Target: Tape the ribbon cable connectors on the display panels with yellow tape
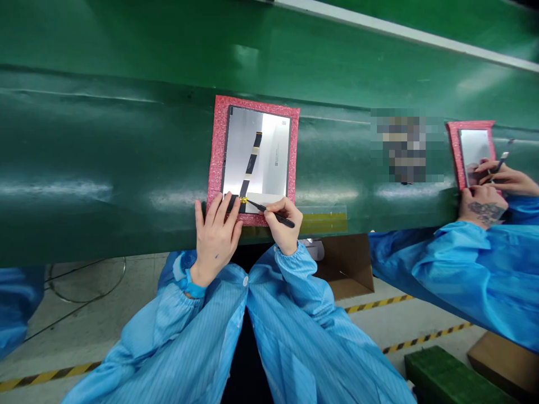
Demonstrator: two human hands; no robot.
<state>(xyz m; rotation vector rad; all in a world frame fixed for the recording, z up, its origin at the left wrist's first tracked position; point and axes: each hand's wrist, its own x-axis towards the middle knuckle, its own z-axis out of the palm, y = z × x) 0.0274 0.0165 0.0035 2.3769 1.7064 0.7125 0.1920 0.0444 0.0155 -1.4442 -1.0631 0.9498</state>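
Pale blue striped antistatic smock sleeves (pixel 269 342) filled the bottom of the view, gathered at elastic cuffs, and a bright blue wrist strap (pixel 192 287) circled the left wrist. The left hand (pixel 215 238) lay open with its fingers spread over the lower left corner of a rectangular silver display panel (pixel 256 151), gripping nothing. The right hand (pixel 284 224) was curled closed around a slim black pointed tool (pixel 275 215), held like a pen, with its tip at a tiny gold-coloured piece (pixel 243 200) near the panel's lower edge. The panel lay flat on a pink foam sheet (pixel 218 151), and a black ribbon cable with tan bands (pixel 251 163) ran diagonally across it. All of this rested on a dark green conveyor belt (pixel 105 140). Further right along the belt, a co-worker's tattooed hand (pixel 484 210) and other hand (pixel 503 178) worked at a second silver panel (pixel 475 148) on pink foam. Below the belt stood a brown cardboard box (pixel 345 266), beside yellow-and-black hazard tape (pixel 379 303) on the grey floor.
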